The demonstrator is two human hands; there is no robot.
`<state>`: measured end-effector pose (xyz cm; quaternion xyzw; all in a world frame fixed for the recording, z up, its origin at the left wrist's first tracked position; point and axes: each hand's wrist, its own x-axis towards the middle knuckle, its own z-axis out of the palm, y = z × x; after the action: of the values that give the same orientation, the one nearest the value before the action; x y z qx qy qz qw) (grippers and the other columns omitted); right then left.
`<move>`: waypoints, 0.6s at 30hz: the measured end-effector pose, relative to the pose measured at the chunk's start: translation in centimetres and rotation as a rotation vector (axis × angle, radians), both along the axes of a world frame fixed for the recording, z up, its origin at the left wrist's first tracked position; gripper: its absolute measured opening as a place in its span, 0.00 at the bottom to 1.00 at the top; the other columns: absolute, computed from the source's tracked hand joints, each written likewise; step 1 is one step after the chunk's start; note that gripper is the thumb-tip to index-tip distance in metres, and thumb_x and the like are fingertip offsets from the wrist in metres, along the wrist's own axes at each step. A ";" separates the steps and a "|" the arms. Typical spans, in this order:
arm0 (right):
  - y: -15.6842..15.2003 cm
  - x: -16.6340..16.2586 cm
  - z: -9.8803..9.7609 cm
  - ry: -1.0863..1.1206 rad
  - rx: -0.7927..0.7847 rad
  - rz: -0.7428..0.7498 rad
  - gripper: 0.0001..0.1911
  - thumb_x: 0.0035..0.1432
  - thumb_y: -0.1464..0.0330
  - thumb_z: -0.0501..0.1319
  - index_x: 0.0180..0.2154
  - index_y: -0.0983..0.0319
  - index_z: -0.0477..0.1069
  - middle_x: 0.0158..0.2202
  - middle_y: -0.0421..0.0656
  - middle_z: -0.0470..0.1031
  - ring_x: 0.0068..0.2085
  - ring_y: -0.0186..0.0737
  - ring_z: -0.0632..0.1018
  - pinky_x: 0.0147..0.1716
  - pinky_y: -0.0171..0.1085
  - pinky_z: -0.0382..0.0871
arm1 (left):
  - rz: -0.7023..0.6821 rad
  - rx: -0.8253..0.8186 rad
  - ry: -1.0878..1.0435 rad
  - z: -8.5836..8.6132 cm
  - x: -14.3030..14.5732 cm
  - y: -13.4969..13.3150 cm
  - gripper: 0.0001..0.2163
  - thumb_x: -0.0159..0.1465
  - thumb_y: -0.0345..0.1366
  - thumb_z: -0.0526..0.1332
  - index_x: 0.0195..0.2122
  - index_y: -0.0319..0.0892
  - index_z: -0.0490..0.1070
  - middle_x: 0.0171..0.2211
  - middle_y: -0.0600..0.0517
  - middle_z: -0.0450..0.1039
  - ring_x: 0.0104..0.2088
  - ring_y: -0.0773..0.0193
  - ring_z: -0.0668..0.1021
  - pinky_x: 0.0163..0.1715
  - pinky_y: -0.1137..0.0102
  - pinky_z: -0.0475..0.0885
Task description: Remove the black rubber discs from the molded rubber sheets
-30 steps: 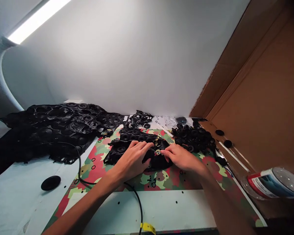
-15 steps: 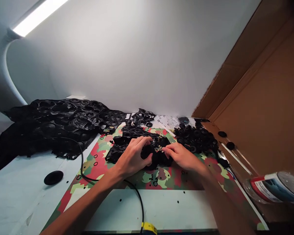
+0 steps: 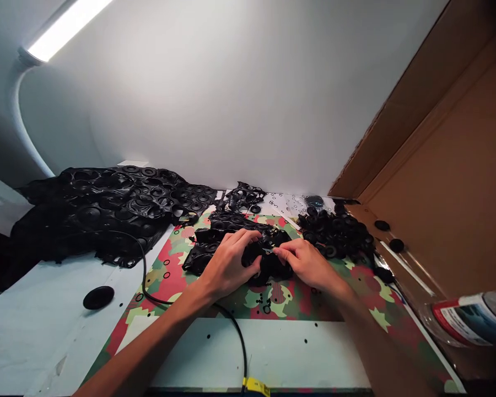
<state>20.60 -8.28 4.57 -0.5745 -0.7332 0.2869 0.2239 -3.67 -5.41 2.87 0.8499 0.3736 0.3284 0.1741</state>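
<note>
A black rubber sheet of moulded round parts lies on a camouflage-patterned mat in the middle of the table. My left hand is curled over the sheet's near edge, fingers gripping it. My right hand meets it from the right, thumb and fingers pinched on the same sheet. Tiny black rings lie on the mat just in front of my hands.
A big heap of black rubber sheets fills the back left. A pile of loose round black parts sits at the right, by an open cardboard box. A black cable, a black disc and a tape roll lie nearby.
My left hand's fingers have curled from lying flat into a grip on the sheet, lifting its edge. Both hands have drawn closer together. The view has shifted slightly.
</note>
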 end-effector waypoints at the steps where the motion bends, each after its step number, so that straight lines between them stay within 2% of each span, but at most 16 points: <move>1: 0.0 0.0 0.0 0.006 0.011 -0.004 0.28 0.76 0.53 0.54 0.25 0.59 0.54 0.25 0.37 0.60 0.30 0.37 0.61 0.31 0.40 0.51 | -0.003 -0.005 -0.009 0.1 0.0 0.0 0.18 0.67 0.30 0.66 0.58 0.45 0.72 0.53 0.48 0.79 0.53 0.53 0.80 0.56 0.57 0.72; 5: -0.1 0.1 0.2 0.062 0.043 0.016 0.27 0.76 0.54 0.55 0.25 0.59 0.57 0.24 0.36 0.62 0.30 0.36 0.63 0.32 0.40 0.53 | -0.080 -0.025 -0.031 0.2 -0.2 0.2 0.20 0.70 0.31 0.65 0.63 0.45 0.70 0.61 0.46 0.77 0.62 0.51 0.77 0.64 0.55 0.68; 7: -0.2 0.2 0.3 0.086 0.050 0.030 0.26 0.77 0.55 0.55 0.25 0.59 0.60 0.24 0.36 0.63 0.30 0.36 0.65 0.33 0.40 0.54 | -0.124 -0.044 -0.023 -0.1 -0.3 0.4 0.21 0.73 0.35 0.65 0.66 0.47 0.68 0.62 0.46 0.77 0.64 0.52 0.77 0.66 0.54 0.66; 10: -0.2 0.3 0.3 0.089 0.049 0.032 0.26 0.77 0.55 0.56 0.26 0.59 0.64 0.24 0.37 0.67 0.30 0.37 0.68 0.33 0.40 0.55 | -0.108 -0.039 -0.027 -1.0 -0.3 0.8 0.18 0.74 0.40 0.68 0.62 0.47 0.71 0.58 0.48 0.81 0.60 0.53 0.80 0.65 0.54 0.66; 13: -0.2 0.3 0.3 0.074 0.044 0.021 0.26 0.77 0.55 0.56 0.26 0.59 0.66 0.25 0.37 0.70 0.31 0.38 0.70 0.34 0.39 0.56 | -0.052 -0.031 -0.070 -1.6 -0.2 1.2 0.17 0.71 0.40 0.72 0.58 0.47 0.74 0.53 0.50 0.83 0.55 0.53 0.81 0.62 0.55 0.69; 18: -0.3 0.3 0.4 0.055 0.079 -0.036 0.26 0.77 0.56 0.55 0.25 0.59 0.62 0.24 0.36 0.66 0.29 0.37 0.66 0.33 0.38 0.55 | 0.002 -0.074 -0.161 -1.7 -0.3 1.4 0.19 0.67 0.40 0.76 0.56 0.48 0.76 0.53 0.52 0.84 0.53 0.53 0.82 0.58 0.57 0.71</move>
<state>20.87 -8.59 5.01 -0.5702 -0.7271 0.2694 0.2714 -3.99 -4.00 1.15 0.8132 0.3712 0.3820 0.2346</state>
